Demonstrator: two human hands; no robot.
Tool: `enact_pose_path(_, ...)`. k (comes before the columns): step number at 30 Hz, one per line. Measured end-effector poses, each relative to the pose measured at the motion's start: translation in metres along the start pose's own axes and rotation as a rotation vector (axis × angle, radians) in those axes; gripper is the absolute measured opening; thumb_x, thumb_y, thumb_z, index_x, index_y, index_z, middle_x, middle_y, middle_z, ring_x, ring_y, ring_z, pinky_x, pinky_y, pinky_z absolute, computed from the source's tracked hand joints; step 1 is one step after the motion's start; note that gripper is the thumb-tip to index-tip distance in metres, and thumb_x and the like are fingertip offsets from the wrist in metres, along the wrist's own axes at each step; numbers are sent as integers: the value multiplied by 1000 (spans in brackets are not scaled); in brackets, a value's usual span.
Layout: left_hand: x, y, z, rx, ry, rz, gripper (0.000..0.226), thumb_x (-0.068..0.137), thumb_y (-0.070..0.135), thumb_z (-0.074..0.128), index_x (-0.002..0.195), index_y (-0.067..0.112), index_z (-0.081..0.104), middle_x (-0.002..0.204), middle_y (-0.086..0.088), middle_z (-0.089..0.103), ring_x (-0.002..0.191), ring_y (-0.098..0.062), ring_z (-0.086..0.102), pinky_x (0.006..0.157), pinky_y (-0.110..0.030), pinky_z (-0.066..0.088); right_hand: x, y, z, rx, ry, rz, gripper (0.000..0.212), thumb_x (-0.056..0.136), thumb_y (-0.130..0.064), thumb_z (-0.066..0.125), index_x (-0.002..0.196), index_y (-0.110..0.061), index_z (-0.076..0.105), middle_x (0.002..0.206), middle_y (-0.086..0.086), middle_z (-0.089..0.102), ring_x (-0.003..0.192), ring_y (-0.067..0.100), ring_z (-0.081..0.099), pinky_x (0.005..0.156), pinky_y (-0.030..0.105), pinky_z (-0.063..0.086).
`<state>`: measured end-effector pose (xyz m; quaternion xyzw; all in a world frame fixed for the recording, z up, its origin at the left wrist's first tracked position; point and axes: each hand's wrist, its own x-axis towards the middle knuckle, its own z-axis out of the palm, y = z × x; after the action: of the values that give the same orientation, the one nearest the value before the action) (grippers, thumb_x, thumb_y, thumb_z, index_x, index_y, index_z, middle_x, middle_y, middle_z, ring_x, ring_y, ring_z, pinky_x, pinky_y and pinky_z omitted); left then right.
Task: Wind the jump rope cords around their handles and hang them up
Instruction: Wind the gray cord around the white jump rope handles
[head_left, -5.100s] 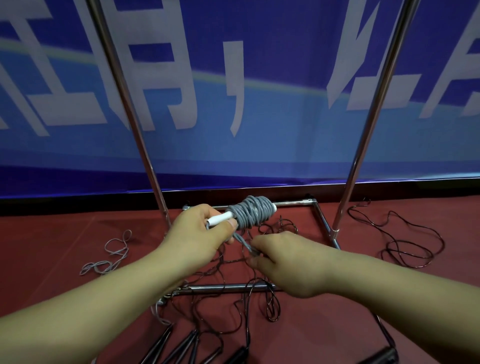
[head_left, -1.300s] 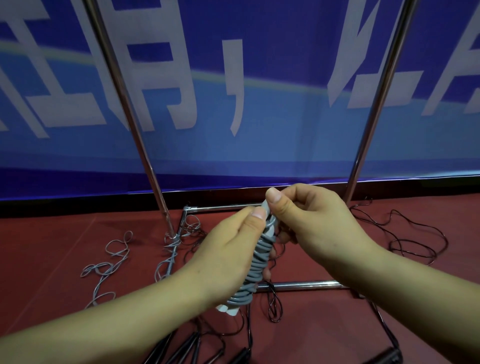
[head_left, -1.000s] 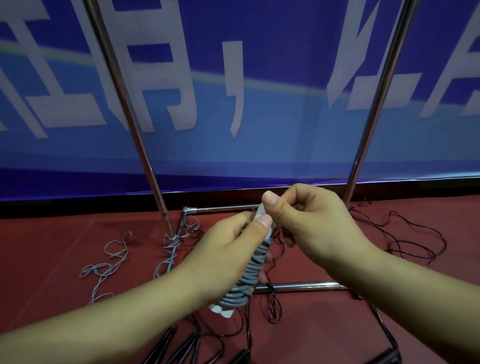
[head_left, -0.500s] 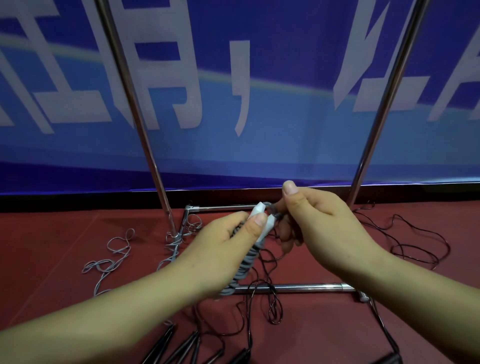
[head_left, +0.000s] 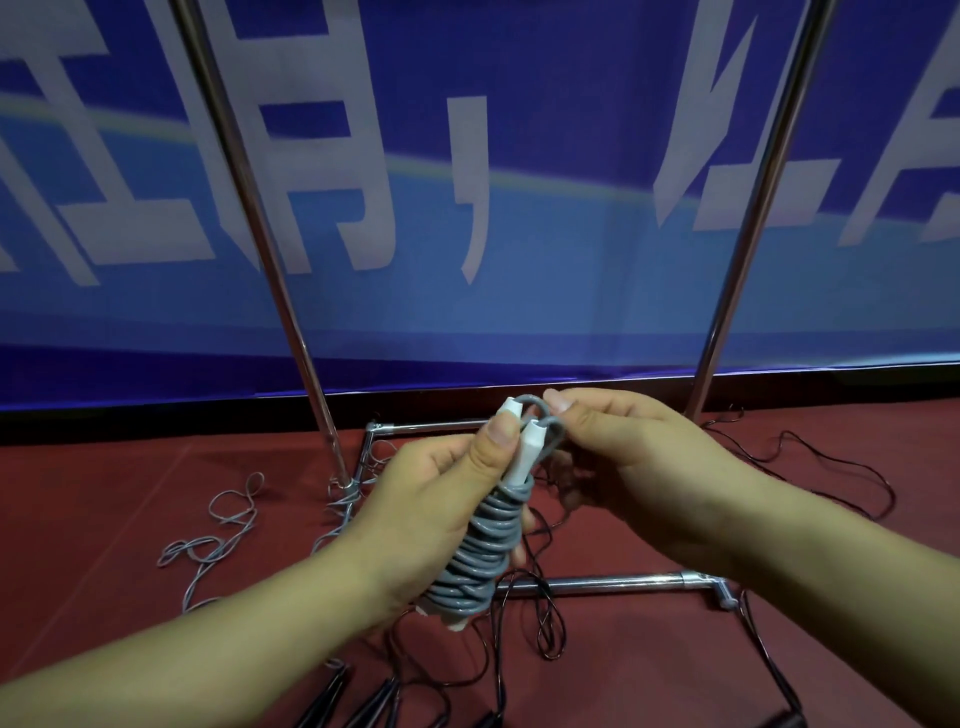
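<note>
A grey jump rope (head_left: 480, 551) is wound in many turns around its two white handles, held upright in front of me. My left hand (head_left: 426, 519) grips the wound bundle, thumb pressed near the handle tips. My right hand (head_left: 623, 467) pinches the small grey cord loop at the top of the handles (head_left: 540, 415). The metal rack (head_left: 597, 582) stands behind, with its left upright pole (head_left: 260, 234) and right upright pole (head_left: 748, 234) rising out of view.
Another grey rope (head_left: 218, 530) lies loose on the red floor at the left. Thin black cords (head_left: 831, 467) trail at the right and tangle under my hands. Several black handles (head_left: 363, 701) lie at the bottom edge. A blue banner covers the wall.
The winding has ended and the bundle was turned from lying across to upright. My right hand moved up to the handle tips and now pinches the cord loop there.
</note>
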<state>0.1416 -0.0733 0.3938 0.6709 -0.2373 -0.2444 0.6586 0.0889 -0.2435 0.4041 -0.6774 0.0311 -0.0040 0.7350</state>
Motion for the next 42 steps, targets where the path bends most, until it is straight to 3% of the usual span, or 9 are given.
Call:
enact_pose_path(4,-2,4,4,-37,7,-104,67,68,72,49,80,8,66,68,-18,68,52,-25,64,49,-29,54,-1,0,-2,52,-73,42,23,92,-38,57,83,-20,68,72,-3,55,64,10,44,64,29,36)
enact_pose_path(8,-1,3,3,32,-45,-120,66,73,80,41,76,25,76,71,-15,69,58,-21,64,56,-30,54,0,4,-2,90,-161,64,24,92,-41,61,88,-18,67,78,3,57,70,18,46,68,34,36)
enact_pose_path(11,-1,1,-1,34,-124,-71,76,64,86,63,92,16,74,78,-11,71,68,-17,67,63,-27,54,1,6,-2,67,-201,54,28,91,-43,58,86,-16,65,84,14,55,73,27,48,67,34,38)
enact_pose_path(14,0,-1,0,86,-155,-7,42,66,43,89,94,16,73,80,-2,71,76,-12,66,71,-23,55,2,6,-1,110,-176,62,38,93,-43,58,100,-7,67,93,16,61,81,28,49,72,36,41)
enact_pose_path(16,0,0,3,131,-102,26,28,72,17,90,93,17,72,73,7,69,71,-7,64,68,-20,53,2,5,2,127,-129,64,35,98,-40,55,93,-9,68,83,4,63,73,17,48,65,29,41)
enact_pose_path(19,2,-2,4,208,-35,57,25,74,5,86,89,20,72,69,5,67,66,-8,62,64,-24,51,3,4,7,158,-62,64,33,95,-38,49,84,-13,67,68,-5,59,61,9,43,61,28,36)
enact_pose_path(23,4,-2,1,270,-19,24,22,68,12,78,66,23,59,57,6,50,52,-11,46,53,-24,42,6,3,8,109,89,71,34,102,-34,46,89,-10,66,67,-1,55,59,9,43,58,27,35)
enact_pose_path(31,15,-3,-1,430,-11,-20,19,64,21,74,66,22,55,56,5,48,52,-15,42,53,-31,38,11,-7,5,-17,361,33,35,103,-32,49,76,-15,60,56,-4,49,55,11,39,57,27,33)
enact_pose_path(42,11,-9,-7,739,65,75,23,67,36,74,70,26,53,53,16,49,49,-8,39,50,-25,37,7,-10,-5,-194,467,-52,36,102,-39,48,77,-14,57,60,-1,48,66,21,38,64,39,35)
